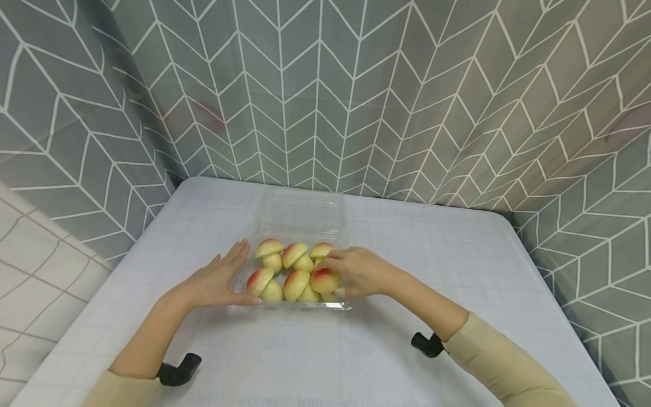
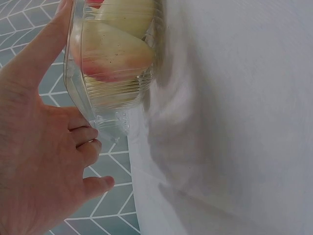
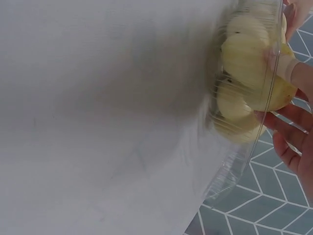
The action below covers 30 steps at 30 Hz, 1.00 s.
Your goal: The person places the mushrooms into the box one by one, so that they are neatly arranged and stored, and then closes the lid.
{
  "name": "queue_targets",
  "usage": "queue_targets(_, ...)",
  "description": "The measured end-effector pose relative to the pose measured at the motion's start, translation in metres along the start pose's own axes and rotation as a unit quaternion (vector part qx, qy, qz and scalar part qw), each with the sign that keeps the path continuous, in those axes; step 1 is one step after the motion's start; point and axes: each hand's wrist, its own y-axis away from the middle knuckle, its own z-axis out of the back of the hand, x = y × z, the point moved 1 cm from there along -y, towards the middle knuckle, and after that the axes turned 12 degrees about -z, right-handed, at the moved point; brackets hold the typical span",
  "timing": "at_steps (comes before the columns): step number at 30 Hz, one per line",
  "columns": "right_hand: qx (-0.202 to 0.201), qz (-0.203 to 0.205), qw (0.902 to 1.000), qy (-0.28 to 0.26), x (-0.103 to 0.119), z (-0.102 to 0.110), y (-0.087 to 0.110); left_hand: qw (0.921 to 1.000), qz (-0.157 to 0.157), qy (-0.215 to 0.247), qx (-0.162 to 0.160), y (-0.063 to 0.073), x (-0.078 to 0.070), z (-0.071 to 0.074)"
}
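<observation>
A clear plastic clamshell box [image 1: 337, 306] holds several mushroom-shaped, peach-like yellow fruits [image 1: 268, 249] with red blush, set in two rows. My left hand [image 1: 218, 281] rests against the box's left side, fingers fairly straight and thumb along the front corner. In the left wrist view, the thumb lies along the box rim [image 2: 73, 93]. My right hand [image 1: 363, 271] reaches into the right end of the box and grips the front-right peach-like fruit [image 1: 325, 280]. The right wrist view shows thumb and fingers around that yellow fruit [image 3: 281, 93], partly behind the clear wall.
The box's clear lid [image 1: 302, 212] lies folded back toward the far table edge. A white cloth covers the table [image 1: 422, 243]. Grey patterned curtains [image 1: 325, 102] hang behind and at both sides. Black wrist mounts [image 1: 180, 370] show near both sleeves.
</observation>
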Motion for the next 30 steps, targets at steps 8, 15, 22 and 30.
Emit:
queue_targets(8,0.023,-0.01,0.9997,0.006,-0.002,0.004,-0.001,1.0,0.003,0.001,0.001,0.0,0.001,-0.001)
queue_targets(15,-0.008,-0.024,0.9991,-0.034,-0.004,0.01,0.0,1.0,0.006,-0.003,0.003,-0.002,0.005,-0.003)
queue_targets(22,0.001,-0.014,0.9986,-0.051,-0.004,0.011,-0.002,1.0,0.004,-0.006,0.001,-0.001,0.005,-0.003)
queue_targets(30,0.052,-0.04,0.9958,-0.064,-0.004,0.013,0.0,1.0,0.004,-0.002,0.001,-0.001,0.004,-0.003)
